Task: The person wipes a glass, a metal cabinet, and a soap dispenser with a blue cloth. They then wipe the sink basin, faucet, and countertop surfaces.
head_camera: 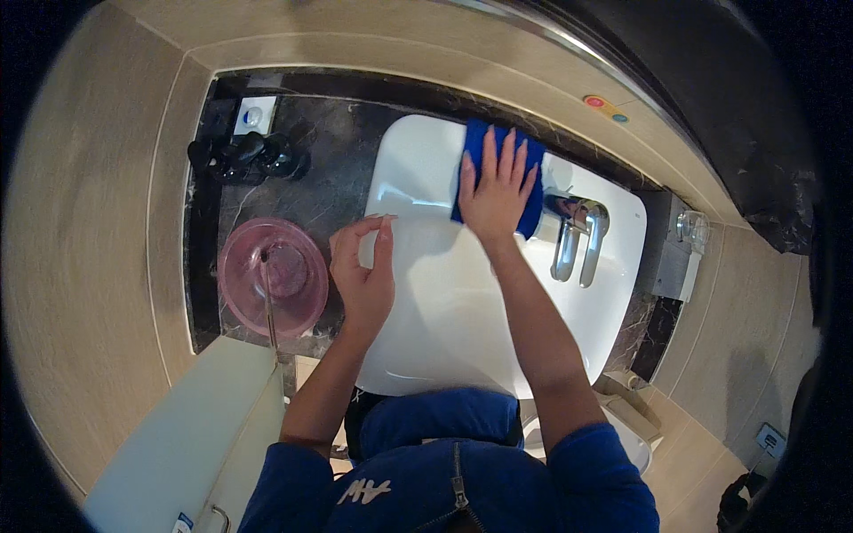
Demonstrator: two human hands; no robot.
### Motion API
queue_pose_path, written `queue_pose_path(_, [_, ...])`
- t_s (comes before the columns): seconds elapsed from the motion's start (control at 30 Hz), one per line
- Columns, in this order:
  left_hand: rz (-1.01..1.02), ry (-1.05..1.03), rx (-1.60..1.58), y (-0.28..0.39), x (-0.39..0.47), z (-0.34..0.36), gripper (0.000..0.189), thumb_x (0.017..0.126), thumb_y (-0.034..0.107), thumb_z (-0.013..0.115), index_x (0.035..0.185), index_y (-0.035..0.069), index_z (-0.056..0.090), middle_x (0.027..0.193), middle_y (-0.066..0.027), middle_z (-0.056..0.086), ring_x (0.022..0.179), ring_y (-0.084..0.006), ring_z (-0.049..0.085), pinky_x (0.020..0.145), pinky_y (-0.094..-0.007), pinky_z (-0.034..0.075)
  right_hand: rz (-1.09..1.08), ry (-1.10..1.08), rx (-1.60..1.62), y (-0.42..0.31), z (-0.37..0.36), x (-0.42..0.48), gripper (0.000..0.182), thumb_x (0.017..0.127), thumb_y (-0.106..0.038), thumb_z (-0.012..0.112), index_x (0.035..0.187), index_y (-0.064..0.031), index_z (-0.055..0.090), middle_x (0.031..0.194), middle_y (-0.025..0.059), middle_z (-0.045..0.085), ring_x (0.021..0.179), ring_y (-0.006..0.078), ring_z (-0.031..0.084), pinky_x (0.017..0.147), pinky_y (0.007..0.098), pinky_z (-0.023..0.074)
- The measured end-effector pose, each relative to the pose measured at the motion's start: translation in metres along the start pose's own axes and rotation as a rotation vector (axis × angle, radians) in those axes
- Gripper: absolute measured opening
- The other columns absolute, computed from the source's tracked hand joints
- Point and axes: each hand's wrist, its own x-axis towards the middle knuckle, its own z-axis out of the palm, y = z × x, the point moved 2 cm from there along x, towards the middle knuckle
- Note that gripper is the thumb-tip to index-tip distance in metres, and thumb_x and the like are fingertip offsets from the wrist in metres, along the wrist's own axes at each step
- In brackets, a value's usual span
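My right hand (500, 190) lies flat with fingers spread on a folded blue cloth (474, 143). The cloth rests on the back rim of a white ceramic washbasin (426, 293), left of the chrome faucet (581, 233). Thumb and fingers curled and apart, my left hand (365, 273) hovers over the basin's left edge with nothing in it. To its left a translucent pink plastic basin (230, 293) stands on the dark marble counter (333, 140). A thin metal rod (269, 300) crosses over the pink basin.
Several dark bottles (250, 158) stand at the counter's back left, before a white card-like item (266, 110). A grey box (663, 246) with a clear glass (693, 228) is at the right. Lower left is a pale door panel (193, 413); a toilet (626, 426) is lower right.
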Motion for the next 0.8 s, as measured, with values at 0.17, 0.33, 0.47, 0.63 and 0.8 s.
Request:
queue_pose_path(0.17, [-0.07, 0.052, -0.189, -0.01, -0.006, -0.017, 0.013, 0.094, 0.012, 0.065, 0.102, 0.003, 0.067, 0.102, -0.0073, 0.068, 0.098, -0.0165, 0.058, 0.089, -0.0302, 0.044, 0.138, 0.063, -0.102, -0.034, 0.023, 0.017, 0.059, 0.099, -0.043, 0.042, 0.148, -0.0088, 0.04, 0.154, 0.0222, 0.032, 0.144, 0.0429, 0.025, 0.115, 0.0624, 0.0111])
queue_pose_path(0.33, [-0.097, 0.077, -0.265, -0.012, -0.011, -0.032, 0.023, 0.095, 0.011, 0.064, 0.114, -0.001, 0.059, 0.105, -0.0094, 0.067, 0.101, -0.0149, 0.059, 0.092, -0.03, 0.044, -0.101, -0.054, 0.093, -0.118, 0.026, 0.023, 0.052, 0.095, -0.04, 0.047, 0.14, -0.0139, 0.053, 0.155, 0.0192, 0.032, 0.146, 0.0432, 0.018, 0.115, 0.0645, 0.0021])
queue_pose_path(0.47, [-0.004, 0.032, -0.161, -0.013, -0.016, -0.039, 0.029, 0.095, 0.009, 0.064, 0.119, -0.001, 0.054, 0.108, -0.0103, 0.066, 0.102, -0.0143, 0.059, 0.094, -0.0298, 0.045, -0.125, -0.181, 0.005, -0.139, 0.022, 0.018, 0.047, 0.089, -0.034, 0.054, 0.132, -0.0155, 0.062, 0.156, 0.015, 0.032, 0.147, 0.0413, 0.017, 0.115, 0.0638, 0.0008])
queue_pose_path(0.63, [-0.06, 0.062, -0.248, -0.022, -0.021, -0.046, 0.029, 0.098, 0.004, 0.058, 0.124, -0.001, 0.048, 0.112, -0.0114, 0.062, 0.105, -0.015, 0.06, 0.092, -0.0266, 0.047, -0.163, -0.193, 0.221, -0.162, 0.004, -0.075, 0.036, 0.085, -0.027, 0.062, 0.119, -0.0169, 0.071, 0.158, 0.0065, 0.031, 0.148, 0.0348, 0.018, 0.117, 0.0616, 0.0079])
queue_pose_path(0.8, [-0.043, -0.006, -0.29, -0.014, -0.017, -0.042, 0.022, 0.098, 0.004, 0.057, 0.119, -0.001, 0.052, 0.112, -0.0112, 0.062, 0.104, -0.015, 0.06, 0.091, -0.0262, 0.047, -0.145, -0.096, 0.341, -0.135, -0.004, -0.068, 0.046, 0.085, -0.037, 0.062, 0.128, -0.0201, 0.065, 0.156, 0.0116, 0.035, 0.146, 0.0368, 0.024, 0.117, 0.0616, 0.0095])
